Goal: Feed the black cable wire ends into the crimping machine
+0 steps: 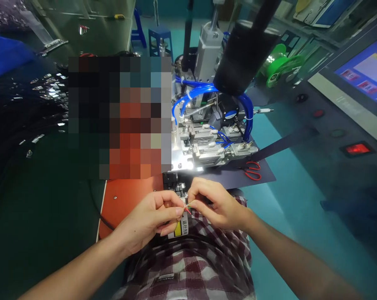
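Observation:
Close together above the lap, my left hand [158,212] and my right hand [218,204] both have fingers pinched. Between thumb and forefinger of the left are thin wires [188,211]; a short red end sticks out towards the lower right. My right thumb and forefinger close on a pale, thin strand that meets the left fingertips. Whether it belongs to the same piece is too small to tell. Just beyond the fingers is a dark metal fixture [173,178]. Below them shows a label [182,227] with yellow and white parts.
A machine with metal clamps [207,153] and blue air tubes [203,88] stands ahead. Red-handled scissors [253,171] lie on its dark base plate. An orange-red panel [128,204] is at left, beside dark cables [26,108]. A green spool [280,64] and control panel [347,104] are right.

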{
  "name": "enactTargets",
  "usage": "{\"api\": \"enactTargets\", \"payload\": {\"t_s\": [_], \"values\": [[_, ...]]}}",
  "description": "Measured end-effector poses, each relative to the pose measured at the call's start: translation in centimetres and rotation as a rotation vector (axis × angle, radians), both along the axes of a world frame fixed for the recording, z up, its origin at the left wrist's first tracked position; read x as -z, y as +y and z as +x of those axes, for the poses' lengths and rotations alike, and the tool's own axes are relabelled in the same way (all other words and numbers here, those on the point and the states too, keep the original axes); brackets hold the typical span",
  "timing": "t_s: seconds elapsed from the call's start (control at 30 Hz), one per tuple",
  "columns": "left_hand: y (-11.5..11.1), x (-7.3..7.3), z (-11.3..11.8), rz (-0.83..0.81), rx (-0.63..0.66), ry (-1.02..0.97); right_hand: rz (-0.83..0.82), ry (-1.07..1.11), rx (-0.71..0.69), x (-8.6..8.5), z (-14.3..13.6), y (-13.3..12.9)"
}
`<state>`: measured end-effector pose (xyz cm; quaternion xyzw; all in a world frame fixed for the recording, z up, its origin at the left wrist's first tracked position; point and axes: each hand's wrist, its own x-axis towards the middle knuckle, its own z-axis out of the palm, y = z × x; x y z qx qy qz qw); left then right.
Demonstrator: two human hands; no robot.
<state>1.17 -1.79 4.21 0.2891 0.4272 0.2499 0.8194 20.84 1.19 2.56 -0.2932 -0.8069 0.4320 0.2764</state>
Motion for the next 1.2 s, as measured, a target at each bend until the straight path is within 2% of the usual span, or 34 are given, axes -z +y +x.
{"api": "enactTargets", "payload": {"t_s": [0.13,0.23,0.37,0.5,0.83,1.03,1.1,1.2], "values": [[-0.2,0.1,0.2,0.027,-0.051,0.016,-0.095,0.048,0.076,0.4,-0.2,-0.7],[-0.4,0.1,0.5,0.044,-0.111,0.052,-0.185,0.090,0.189,0.6,-0.8,-1.6],[-0.5,0.3,0.7,0.058,-0.163,0.093,-0.380,0.150,0.328,0.7,-1.8,-2.5],[-0.5,0.5,0.9,0.062,-0.190,0.104,-0.556,0.218,0.388,0.7,-2.5,-2.9],[-0.8,0.4,0.8,0.044,-0.188,0.112,-0.610,0.285,0.428,0.5,-2.8,-2.9],[-0.8,0.5,1.0,0.052,-0.190,0.107,-0.800,0.332,0.399,0.6,-2.8,-3.0],[-0.8,0.6,1.0,0.053,-0.188,0.120,-0.754,0.307,0.411,0.6,-2.8,-3.1],[-0.8,0.7,1.1,0.078,-0.194,0.173,-0.596,0.228,0.441,0.5,-2.7,-3.1]]}}
